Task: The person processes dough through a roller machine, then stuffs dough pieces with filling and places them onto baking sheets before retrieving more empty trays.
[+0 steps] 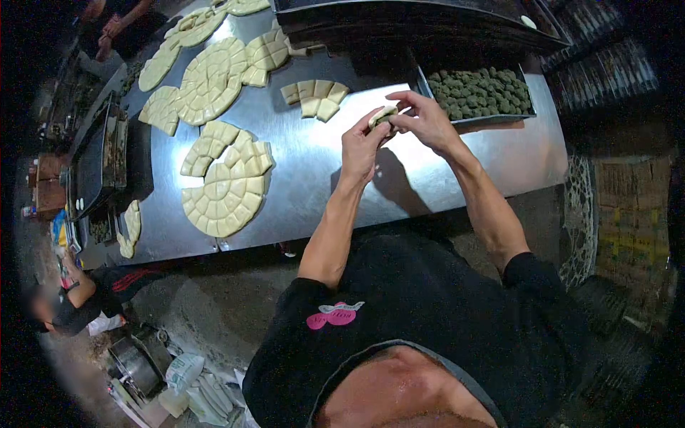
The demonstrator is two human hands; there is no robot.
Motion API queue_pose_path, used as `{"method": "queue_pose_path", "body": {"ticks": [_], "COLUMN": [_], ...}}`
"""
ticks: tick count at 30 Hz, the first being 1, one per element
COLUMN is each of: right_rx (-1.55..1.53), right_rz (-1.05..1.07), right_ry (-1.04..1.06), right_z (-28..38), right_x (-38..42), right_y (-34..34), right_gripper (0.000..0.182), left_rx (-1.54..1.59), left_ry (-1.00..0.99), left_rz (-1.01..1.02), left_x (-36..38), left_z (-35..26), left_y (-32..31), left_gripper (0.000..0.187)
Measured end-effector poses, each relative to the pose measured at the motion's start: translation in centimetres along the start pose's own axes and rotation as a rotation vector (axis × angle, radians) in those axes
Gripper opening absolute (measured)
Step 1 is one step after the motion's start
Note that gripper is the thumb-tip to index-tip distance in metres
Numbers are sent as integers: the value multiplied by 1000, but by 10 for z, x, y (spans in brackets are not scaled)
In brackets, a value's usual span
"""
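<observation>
Above the steel table, my left hand (360,151) cups a small piece of pale dough (386,111) with a dark green filling in it. My right hand (430,125) pinches the same dough from the other side, thumb and fingers at its edge. Just right of my hands stands a metal tray of dark green filling balls (479,93). To the left lie several cut dough pieces (314,97). Farther left is a round of dough (225,196) scored into segments, with a larger round (212,80) behind it.
A large black tray (421,21) spans the table's back edge. Another dark tray (100,153) stands at the left end, near dough scraps (131,227). One person (75,303) is at lower left; another person's hands (108,36) show at upper left.
</observation>
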State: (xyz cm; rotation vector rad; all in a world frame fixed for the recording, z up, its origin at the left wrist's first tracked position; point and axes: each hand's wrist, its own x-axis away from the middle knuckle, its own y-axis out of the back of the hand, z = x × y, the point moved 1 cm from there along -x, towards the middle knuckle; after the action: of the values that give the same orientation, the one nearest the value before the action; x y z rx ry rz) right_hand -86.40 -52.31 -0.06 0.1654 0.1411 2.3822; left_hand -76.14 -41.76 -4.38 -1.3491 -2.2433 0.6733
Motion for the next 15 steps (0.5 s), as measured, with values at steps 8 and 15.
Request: {"method": "queue_pose_path", "body": {"ticks": [8,15], "right_rx": [649,694], "right_rz": [-292,-316], "right_ry": [625,905], "right_z": [10,85], "right_x": [48,65], "right_y": [-25,9], "right_gripper": [17,24], "left_rx": [-9,-669], "left_ry": [34,-430], "left_rz": [-106,-37], "left_x": [2,44], "left_z": [7,-43], "left_y": [-17,-75], "left_gripper": [36,39]}}
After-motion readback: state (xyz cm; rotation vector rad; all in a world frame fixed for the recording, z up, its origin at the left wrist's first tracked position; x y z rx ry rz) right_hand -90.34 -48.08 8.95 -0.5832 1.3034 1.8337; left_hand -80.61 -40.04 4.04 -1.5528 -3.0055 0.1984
